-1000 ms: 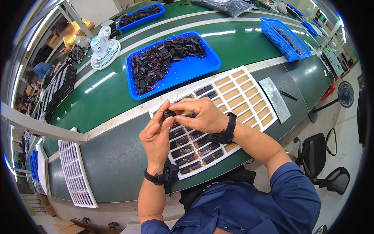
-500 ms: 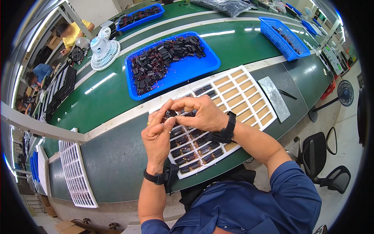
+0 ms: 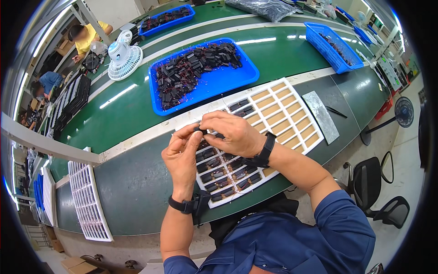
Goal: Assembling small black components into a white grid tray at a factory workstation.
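My left hand and my right hand meet over a white compartment tray, both closed in a pinch. Between their fingertips is a small black block-shaped part, mostly covered by the fingers. Similar black parts with thin wires fill many compartments in the left part of the tray, while the right compartments show a tan bottom. Just beyond the tray, a blue bin holds a heap of the same black parts with reddish wires.
A grey metal plate and dark tweezers lie right of the tray. A blue basket stands far right, a white fan far left. Another filled white tray sits at left, near a metal post. Two people work at far left.
Both hands have shifted slightly, the left one a little to the left, its fingers turning at the black part. The part stays pinched between them.
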`<move>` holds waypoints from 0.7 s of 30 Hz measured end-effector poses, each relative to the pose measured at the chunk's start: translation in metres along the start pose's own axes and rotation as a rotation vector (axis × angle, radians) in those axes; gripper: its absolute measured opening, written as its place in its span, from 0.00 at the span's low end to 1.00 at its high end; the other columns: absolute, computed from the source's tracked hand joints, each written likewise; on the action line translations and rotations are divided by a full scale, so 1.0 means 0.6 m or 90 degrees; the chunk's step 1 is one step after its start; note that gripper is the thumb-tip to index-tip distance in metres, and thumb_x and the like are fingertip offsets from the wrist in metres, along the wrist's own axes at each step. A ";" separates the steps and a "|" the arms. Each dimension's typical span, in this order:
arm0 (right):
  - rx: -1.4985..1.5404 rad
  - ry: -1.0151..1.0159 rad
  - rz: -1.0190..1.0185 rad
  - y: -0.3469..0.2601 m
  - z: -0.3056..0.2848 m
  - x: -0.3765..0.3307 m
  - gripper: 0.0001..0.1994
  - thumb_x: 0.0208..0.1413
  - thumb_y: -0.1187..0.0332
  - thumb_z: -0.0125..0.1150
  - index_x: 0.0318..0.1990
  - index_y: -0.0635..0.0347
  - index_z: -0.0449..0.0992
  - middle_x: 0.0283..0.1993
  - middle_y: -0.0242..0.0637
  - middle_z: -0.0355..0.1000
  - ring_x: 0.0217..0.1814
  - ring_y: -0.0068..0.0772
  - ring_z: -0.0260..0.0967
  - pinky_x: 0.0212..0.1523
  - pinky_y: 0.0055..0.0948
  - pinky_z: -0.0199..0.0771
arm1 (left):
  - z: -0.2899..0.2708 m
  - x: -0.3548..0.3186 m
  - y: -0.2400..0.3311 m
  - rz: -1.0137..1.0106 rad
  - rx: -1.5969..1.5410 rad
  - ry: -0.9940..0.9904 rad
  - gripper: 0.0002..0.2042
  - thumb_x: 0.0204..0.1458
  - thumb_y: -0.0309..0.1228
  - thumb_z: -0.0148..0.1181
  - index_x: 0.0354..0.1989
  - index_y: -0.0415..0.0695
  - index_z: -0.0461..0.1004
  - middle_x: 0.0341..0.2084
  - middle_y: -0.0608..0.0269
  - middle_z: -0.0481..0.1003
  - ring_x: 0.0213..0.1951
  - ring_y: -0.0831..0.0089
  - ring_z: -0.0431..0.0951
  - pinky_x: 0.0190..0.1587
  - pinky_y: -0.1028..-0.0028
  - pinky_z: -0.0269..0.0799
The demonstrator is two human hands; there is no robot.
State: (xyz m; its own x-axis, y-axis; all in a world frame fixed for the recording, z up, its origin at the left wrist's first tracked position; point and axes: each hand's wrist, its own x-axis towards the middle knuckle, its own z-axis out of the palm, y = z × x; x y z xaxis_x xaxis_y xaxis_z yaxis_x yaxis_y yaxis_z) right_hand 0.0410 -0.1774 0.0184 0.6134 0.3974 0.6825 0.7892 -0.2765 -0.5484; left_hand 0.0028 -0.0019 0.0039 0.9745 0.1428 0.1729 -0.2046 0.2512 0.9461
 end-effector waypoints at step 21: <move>-0.078 -0.167 0.187 0.042 -0.146 -0.035 0.12 0.53 0.72 0.71 0.45 0.59 0.80 0.47 0.44 0.80 0.47 0.41 0.79 0.46 0.31 0.80 | 0.003 0.001 0.004 -0.085 0.017 -0.065 0.12 0.61 0.23 0.62 0.51 0.32 0.78 0.41 0.59 0.81 0.42 0.78 0.80 0.48 0.78 0.75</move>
State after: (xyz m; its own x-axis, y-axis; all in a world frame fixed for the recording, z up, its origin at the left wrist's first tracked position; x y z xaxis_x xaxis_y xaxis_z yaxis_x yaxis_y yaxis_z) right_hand 0.0504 -0.2692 0.0325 0.7975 0.4916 0.3497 0.5886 -0.5070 -0.6297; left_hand 0.0033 -0.0029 0.0071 0.9974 0.0107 0.0706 -0.0711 0.2355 0.9693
